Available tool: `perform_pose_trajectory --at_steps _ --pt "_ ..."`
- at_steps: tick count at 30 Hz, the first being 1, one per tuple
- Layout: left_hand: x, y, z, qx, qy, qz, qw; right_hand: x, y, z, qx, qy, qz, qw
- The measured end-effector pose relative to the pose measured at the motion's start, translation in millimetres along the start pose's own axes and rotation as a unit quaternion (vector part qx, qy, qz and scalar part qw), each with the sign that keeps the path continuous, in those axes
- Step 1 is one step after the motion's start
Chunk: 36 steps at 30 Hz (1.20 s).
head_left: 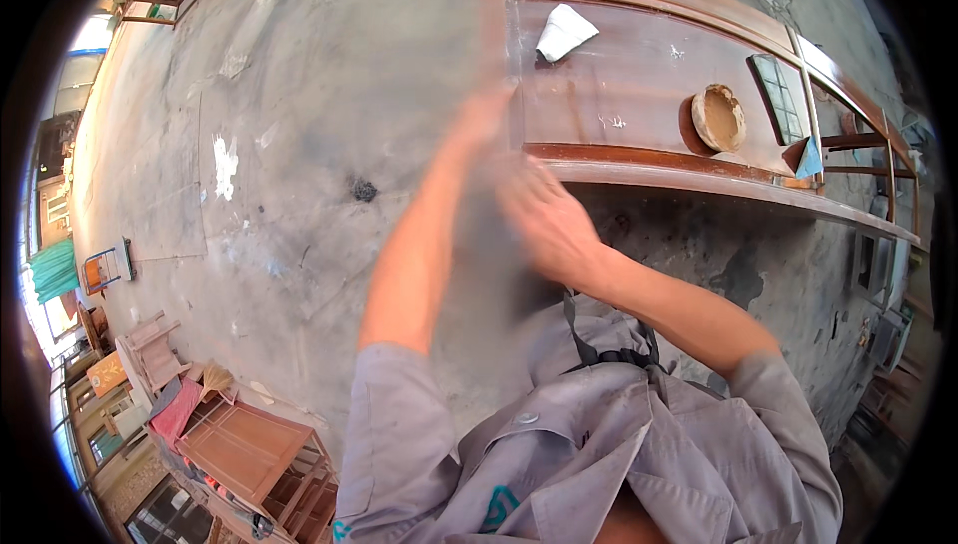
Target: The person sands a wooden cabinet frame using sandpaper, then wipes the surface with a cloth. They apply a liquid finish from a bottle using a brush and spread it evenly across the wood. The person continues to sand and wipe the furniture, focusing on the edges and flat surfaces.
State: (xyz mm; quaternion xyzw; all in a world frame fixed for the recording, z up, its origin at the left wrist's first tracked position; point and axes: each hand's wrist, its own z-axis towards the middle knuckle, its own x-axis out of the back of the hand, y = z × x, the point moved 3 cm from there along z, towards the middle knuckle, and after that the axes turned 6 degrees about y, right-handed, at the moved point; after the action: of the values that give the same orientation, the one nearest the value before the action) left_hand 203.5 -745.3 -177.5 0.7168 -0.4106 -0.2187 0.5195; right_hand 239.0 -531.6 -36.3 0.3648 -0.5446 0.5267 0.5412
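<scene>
Wooden frame with left hand and right hand at its left end

The wooden frame, a brown panel bordered by rails, has grey floor around it. Beside its left end is the left hand; at its near left corner, the right. Both are blurred, so I cannot tell whether either grip is open or closed. On the frame, a white folded piece lies near the left end. Toward its right end are a round bowl by the near rail, a dark rectangular plate and a blue piece. Well left of the frame stands a brown cabinet.
</scene>
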Motion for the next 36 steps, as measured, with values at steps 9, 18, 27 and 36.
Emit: perform_pose_trajectory --at_steps 9,18,27,36 --pt "4.8 -15.0 7.8 -0.006 -0.022 -0.042 0.999 13.2 1.9 -1.8 0.005 0.004 0.060 0.998" --pt "6.7 5.4 -4.7 -0.001 -0.012 -0.010 1.000 7.2 -0.6 -6.9 -0.006 0.011 0.067 0.998" --pt "5.9 14.9 -15.4 0.020 -0.015 -0.056 0.998 29.0 37.2 -57.9 -0.039 -0.010 0.058 0.997" --pt "4.4 20.4 -20.7 0.006 0.008 -0.035 0.999 73.7 64.2 -91.8 -0.137 -0.026 0.010 0.990"
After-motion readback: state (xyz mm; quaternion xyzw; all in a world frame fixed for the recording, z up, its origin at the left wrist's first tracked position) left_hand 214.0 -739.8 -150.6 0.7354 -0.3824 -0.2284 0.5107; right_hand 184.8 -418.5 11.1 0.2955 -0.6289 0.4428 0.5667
